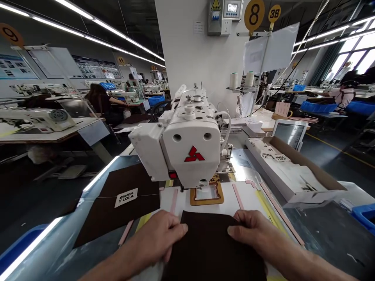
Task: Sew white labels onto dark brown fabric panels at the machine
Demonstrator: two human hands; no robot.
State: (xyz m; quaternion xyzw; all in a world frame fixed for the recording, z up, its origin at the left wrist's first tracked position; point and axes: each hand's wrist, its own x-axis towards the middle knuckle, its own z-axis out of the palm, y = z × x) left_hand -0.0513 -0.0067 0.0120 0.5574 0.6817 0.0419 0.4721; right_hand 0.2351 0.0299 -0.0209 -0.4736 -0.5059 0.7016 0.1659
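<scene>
A dark brown fabric panel (209, 246) is stretched between my two hands in front of the sewing machine. My left hand (164, 234) pinches its upper left edge, thumb on top. At the upper right edge my right hand (252, 230) grips it the same way. Just beyond the panel lies a tan sewing frame (206, 201) with a rectangular opening, under the white sewing machine head (190, 144). Left of my hands, another brown panel (117, 210) bears a white label (126, 197) reading "BIMBA Y LOLA"; a thread runs across it.
On the right a cardboard box (295, 171) holds many white labels, with a small screen (288, 132) behind it. Blue bins (365, 214) stand at the lower right and lower left. Thread cones (233, 80) rise behind the machine. Two people sit farther off, left and right.
</scene>
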